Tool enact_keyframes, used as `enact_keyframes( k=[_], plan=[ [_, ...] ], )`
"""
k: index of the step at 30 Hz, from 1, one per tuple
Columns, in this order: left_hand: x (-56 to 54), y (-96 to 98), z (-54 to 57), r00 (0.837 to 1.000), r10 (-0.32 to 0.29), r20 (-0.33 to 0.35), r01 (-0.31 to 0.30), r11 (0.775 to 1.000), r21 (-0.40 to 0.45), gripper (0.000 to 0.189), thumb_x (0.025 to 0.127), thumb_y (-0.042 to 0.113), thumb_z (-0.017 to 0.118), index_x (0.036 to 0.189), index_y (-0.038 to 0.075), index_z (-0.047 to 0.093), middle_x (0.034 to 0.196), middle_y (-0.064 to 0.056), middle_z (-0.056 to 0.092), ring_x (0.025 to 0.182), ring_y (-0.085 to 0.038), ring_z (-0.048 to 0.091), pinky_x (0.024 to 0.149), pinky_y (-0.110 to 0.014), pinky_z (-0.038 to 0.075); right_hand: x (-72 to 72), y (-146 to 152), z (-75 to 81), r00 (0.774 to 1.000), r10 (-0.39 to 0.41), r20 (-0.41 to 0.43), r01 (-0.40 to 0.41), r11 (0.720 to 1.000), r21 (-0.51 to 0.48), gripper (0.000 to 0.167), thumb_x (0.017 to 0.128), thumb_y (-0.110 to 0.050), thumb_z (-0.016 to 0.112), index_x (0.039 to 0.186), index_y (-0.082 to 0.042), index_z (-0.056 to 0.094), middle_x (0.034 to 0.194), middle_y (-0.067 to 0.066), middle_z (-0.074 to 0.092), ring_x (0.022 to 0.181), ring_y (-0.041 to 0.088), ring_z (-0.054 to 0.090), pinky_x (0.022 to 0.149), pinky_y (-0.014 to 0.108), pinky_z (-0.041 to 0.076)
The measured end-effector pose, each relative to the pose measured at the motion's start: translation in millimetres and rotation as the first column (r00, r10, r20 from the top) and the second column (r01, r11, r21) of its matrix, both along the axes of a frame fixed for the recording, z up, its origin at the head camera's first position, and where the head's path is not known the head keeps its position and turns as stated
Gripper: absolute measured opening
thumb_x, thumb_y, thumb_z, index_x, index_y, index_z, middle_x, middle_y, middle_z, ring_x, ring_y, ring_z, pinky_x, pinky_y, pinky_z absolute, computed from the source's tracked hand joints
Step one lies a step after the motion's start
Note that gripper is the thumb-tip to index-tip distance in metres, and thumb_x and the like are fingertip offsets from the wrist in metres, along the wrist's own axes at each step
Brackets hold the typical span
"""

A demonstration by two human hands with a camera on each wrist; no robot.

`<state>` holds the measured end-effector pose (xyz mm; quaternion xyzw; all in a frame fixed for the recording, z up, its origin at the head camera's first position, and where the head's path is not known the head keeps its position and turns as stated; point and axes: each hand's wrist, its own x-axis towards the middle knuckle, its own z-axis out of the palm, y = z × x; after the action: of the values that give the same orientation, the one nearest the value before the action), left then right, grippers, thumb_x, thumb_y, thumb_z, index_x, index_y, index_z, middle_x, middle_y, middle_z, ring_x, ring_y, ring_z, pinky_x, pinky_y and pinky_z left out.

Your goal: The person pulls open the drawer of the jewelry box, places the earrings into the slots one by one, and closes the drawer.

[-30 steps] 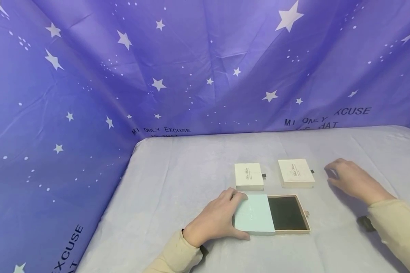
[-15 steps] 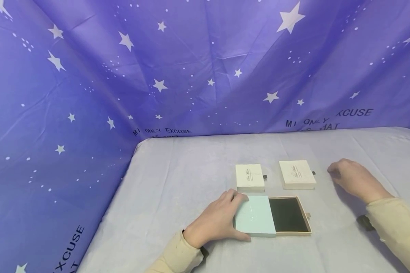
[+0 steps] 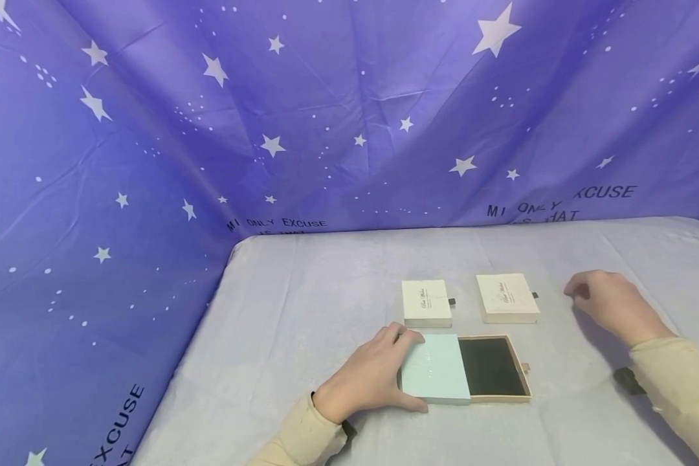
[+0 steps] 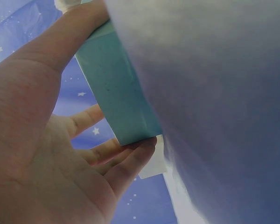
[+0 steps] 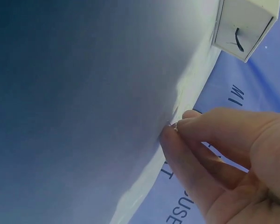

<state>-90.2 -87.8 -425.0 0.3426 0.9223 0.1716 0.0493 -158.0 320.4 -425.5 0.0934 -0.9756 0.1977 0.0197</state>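
A mint-green drawer box [image 3: 435, 369] lies on the cloth with its black-lined drawer [image 3: 492, 366] slid partly out to the right. My left hand [image 3: 368, 377] grips the box's left end, thumb along the near side and fingers at the far side. In the left wrist view its green end [image 4: 115, 88] sits between thumb and fingers. My right hand [image 3: 614, 305] is off to the right, beyond the white boxes. Thumb and fingertips come together there on a tiny shiny silvery piece [image 5: 174, 126], mostly hidden, its kind unclear.
Two white drawer boxes with dark pull tabs, a smaller one [image 3: 426, 304] and a larger one [image 3: 507, 298], stand behind the green box. A pale cloth [image 3: 303, 291] covers the table. Purple star-printed fabric [image 3: 326, 116] hangs behind and at the left.
My right hand has shifted slightly right, away from the larger white box. The left hand and the green box hold their place; the head view has tilted a little.
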Motion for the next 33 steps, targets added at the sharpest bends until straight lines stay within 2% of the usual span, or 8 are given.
enact_keyframes(
  k=[5,15,19,25,33],
  plan=[
    [-0.1,-0.1,-0.3,1.0,0.001,0.002,-0.001,1.0,-0.001,0.092,0.061,0.057,0.089,0.134,0.022,0.046,0.119,0.004,0.05,0.099,-0.006,0.047,0.076,-0.015,0.045,0.1,1.6,0.4,1.0,-0.019,0.02,0.019,1.0,-0.018,0.017,0.075,0.006,0.066,0.093,0.008,0.068,0.089,0.031,0.066,0.085,0.051,0.061,0.077,0.064,0.046],
    [-0.1,-0.3,-0.1,1.0,-0.001,-0.006,0.001,1.0,-0.001,0.092,0.061,0.057,0.089,0.134,0.021,0.046,0.12,0.003,0.05,0.099,-0.006,0.047,0.076,-0.015,0.045,3.3,3.2,-0.2,1.0,0.01,-0.011,-0.01,1.0,-0.022,0.012,0.073,0.006,0.069,0.084,0.0,0.07,0.081,0.021,0.069,0.077,0.042,0.064,0.075,0.06,0.049],
    [-0.2,-0.3,0.4,1.0,-0.001,-0.002,0.001,1.0,-0.002,0.092,0.061,0.057,0.089,0.134,0.021,0.046,0.12,0.003,0.05,0.099,-0.006,0.047,0.077,-0.015,0.045,4.2,2.5,-1.0,0.999,0.013,-0.035,-0.013,1.0,-0.015,0.012,0.075,0.006,0.068,0.087,0.004,0.07,0.083,0.023,0.069,0.078,0.043,0.064,0.075,0.06,0.049],
    [-0.9,-0.3,1.0,1.0,-0.001,0.008,0.001,1.0,0.0,0.092,0.062,0.056,0.089,0.135,0.021,0.046,0.119,0.004,0.05,0.099,-0.006,0.046,0.076,-0.015,0.045,4.1,4.0,-0.1,1.0,0.019,-0.01,-0.019,1.0,0.003,0.017,0.079,0.005,0.067,0.095,0.01,0.068,0.088,0.029,0.068,0.083,0.049,0.063,0.077,0.062,0.048],
    [-0.3,0.0,0.5,1.0,0.0,0.011,0.0,1.0,-0.005,0.092,0.061,0.057,0.089,0.135,0.021,0.046,0.12,0.004,0.05,0.1,-0.006,0.047,0.077,-0.015,0.045,5.1,7.1,-0.8,1.0,0.005,-0.004,-0.005,1.0,0.008,0.015,0.075,0.005,0.068,0.09,0.008,0.07,0.086,0.027,0.068,0.083,0.049,0.062,0.077,0.062,0.047]
  ],
)
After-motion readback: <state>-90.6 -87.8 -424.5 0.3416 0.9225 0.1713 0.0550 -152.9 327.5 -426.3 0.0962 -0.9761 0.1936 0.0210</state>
